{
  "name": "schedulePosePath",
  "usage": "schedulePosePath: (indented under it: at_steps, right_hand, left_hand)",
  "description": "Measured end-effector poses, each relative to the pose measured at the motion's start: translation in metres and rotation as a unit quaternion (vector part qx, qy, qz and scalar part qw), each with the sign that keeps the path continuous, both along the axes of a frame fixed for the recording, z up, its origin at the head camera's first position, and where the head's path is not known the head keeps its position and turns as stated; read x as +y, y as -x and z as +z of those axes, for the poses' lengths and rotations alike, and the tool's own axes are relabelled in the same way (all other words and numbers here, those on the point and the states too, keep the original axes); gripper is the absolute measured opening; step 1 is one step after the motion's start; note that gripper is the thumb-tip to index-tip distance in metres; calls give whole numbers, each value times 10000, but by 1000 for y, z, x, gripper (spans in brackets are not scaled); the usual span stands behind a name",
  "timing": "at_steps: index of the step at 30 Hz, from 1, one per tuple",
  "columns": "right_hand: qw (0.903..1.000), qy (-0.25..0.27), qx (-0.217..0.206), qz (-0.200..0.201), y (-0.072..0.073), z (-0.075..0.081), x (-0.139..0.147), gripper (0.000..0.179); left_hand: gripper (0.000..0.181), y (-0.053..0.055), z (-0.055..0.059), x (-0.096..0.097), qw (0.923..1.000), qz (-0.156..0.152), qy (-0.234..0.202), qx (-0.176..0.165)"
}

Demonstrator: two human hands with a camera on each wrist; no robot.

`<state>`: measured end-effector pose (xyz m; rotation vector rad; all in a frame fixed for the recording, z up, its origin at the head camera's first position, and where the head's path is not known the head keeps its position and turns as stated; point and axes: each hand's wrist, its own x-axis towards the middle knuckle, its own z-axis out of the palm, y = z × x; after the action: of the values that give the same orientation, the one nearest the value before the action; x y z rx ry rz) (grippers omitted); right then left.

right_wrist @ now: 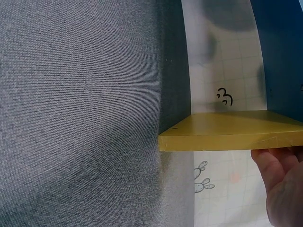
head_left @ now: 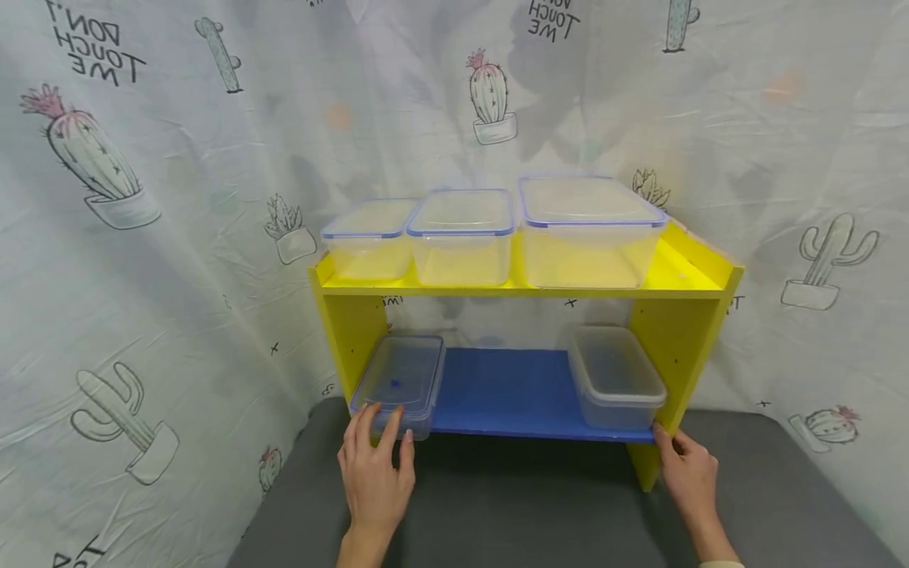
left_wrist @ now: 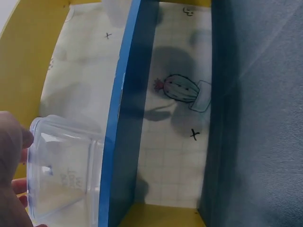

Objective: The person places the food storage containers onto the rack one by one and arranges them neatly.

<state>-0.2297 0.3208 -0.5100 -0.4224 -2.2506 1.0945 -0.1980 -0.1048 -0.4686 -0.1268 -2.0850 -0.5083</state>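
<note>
On the blue lower shelf (head_left: pixel 506 390) of a yellow rack, a clear lidded food container (head_left: pixel 405 367) sits at the left end, its front jutting past the shelf edge. My left hand (head_left: pixel 376 473) touches the front of its lid with fingers spread. In the left wrist view, fingers of that hand lie along the rim of the container (left_wrist: pixel 64 170). My right hand (head_left: pixel 689 473) holds the front edge of the rack's yellow right side panel (head_left: pixel 675 355). From the right wrist, fingers (right_wrist: pixel 267 165) press against the panel's outer face; the rest of their grip is out of frame.
A clear container (head_left: pixel 618 379) without a visible lid stands at the right of the lower shelf. Three containers with blue-edged lids, small (head_left: pixel 372 244), medium (head_left: pixel 463 244) and large (head_left: pixel 592 241), line the yellow top shelf. The rack stands on a grey surface (head_left: pixel 511 513) before a cactus-print cloth.
</note>
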Motion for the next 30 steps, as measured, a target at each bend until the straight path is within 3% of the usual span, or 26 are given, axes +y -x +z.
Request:
schedulePosePath:
  at_steps: [6, 14, 24, 30]
  right_hand:
    - [9999, 23, 156, 48, 0, 0, -2, 32]
    - [9998, 81, 139, 115, 2, -2, -3, 32]
    - [9999, 128, -12, 65, 9, -3, -8, 35]
    - [9999, 106, -60, 120, 8, -2, -11, 35]
  left_hand:
    - [37, 9, 3, -4, 9996, -66, 283, -47]
    - [44, 20, 10, -5, 9973, -35, 482, -560]
    - [48, 27, 5, -7, 9967, 19, 514, -635]
    - [72, 24, 5, -10, 9951, -89, 715, -673]
